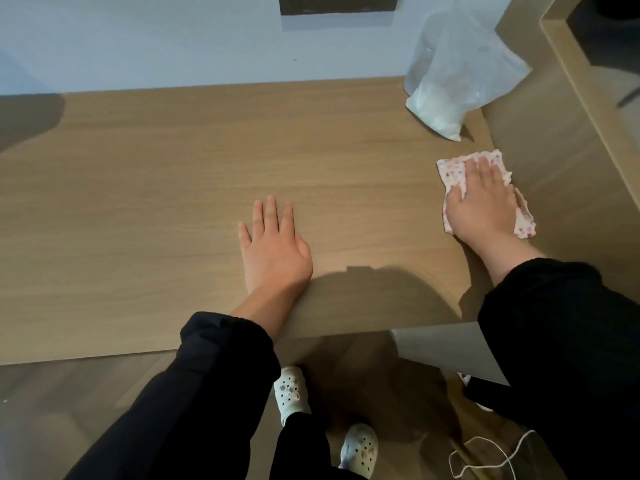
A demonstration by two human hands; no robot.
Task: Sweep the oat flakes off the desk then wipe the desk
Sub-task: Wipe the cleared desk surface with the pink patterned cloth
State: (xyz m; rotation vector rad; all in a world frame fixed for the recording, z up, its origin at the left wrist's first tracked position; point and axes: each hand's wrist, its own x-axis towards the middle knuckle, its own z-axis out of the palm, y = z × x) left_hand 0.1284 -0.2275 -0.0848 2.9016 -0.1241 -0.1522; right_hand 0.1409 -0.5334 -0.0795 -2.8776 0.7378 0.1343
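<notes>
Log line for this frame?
phase: wipe | right hand: pressing cloth flat, desk right edge | left hand: flat on desk | bag: far right corner

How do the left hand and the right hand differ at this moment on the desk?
The left hand lies flat on the bare desk; the right hand presses on the patterned cloth. The left hand is near the middle of the front edge; the right hand is at the desk's right side, near the plastic bag. Both are open, palm down.
</notes>
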